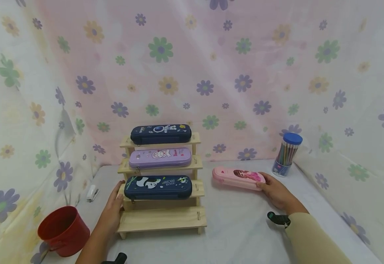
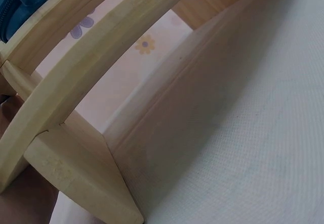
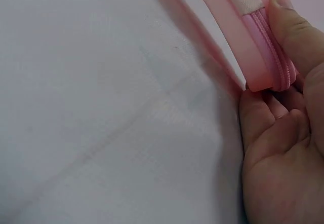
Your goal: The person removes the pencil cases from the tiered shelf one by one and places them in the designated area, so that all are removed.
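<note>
My right hand [image 1: 275, 192] grips the right end of a pink pencil case [image 1: 234, 178] with a doll picture on its lid. In the right wrist view, the thumb lies along the zipper side and the fingers are under the end of the case [image 3: 253, 46]. My left hand [image 1: 112, 211] holds the left side of a stepped wooden rack [image 1: 162, 219] near its lower tiers; part of that hand is hidden behind the wood in the left wrist view. On the rack lie a navy space pencil case [image 1: 160, 134], a purple one [image 1: 160, 157] and a navy panda one [image 1: 158, 187]. The lowest tier is bare.
A red mug [image 1: 64, 233] stands left of my left forearm, with a small white stapler-like object [image 1: 92, 193] farther back. At the back right is a clear tub of pencils [image 1: 287, 154] with a blue lid. Flowered cloth [image 1: 185, 73] encloses the table.
</note>
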`<state>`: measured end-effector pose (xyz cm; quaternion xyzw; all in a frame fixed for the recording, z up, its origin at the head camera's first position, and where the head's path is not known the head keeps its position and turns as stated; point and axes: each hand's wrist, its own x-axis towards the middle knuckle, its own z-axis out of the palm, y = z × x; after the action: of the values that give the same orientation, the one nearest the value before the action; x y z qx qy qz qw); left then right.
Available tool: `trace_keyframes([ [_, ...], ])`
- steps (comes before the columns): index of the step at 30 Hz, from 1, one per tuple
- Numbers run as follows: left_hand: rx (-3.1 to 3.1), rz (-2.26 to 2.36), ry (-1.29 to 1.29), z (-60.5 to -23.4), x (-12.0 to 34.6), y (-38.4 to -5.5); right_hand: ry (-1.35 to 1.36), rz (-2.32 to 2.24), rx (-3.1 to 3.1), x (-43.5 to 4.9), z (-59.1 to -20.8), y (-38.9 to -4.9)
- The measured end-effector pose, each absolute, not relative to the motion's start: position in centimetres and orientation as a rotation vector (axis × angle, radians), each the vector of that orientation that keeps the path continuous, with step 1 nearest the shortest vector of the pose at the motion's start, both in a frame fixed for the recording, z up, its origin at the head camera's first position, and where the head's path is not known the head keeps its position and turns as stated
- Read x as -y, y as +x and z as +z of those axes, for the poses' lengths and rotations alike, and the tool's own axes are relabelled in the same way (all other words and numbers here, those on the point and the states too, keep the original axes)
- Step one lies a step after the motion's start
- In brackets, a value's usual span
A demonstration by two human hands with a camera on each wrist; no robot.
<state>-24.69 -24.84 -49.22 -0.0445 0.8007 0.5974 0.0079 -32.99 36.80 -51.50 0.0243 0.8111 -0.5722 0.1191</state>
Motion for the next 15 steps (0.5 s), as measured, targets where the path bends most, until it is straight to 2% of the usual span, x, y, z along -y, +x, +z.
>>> trace_keyframes([
  [15, -2.515, 1.853, -0.132, -49.15, 24.95, -24.65, 0.043, -1.605, -2.384, -36.75, -51.50, -33.72],
])
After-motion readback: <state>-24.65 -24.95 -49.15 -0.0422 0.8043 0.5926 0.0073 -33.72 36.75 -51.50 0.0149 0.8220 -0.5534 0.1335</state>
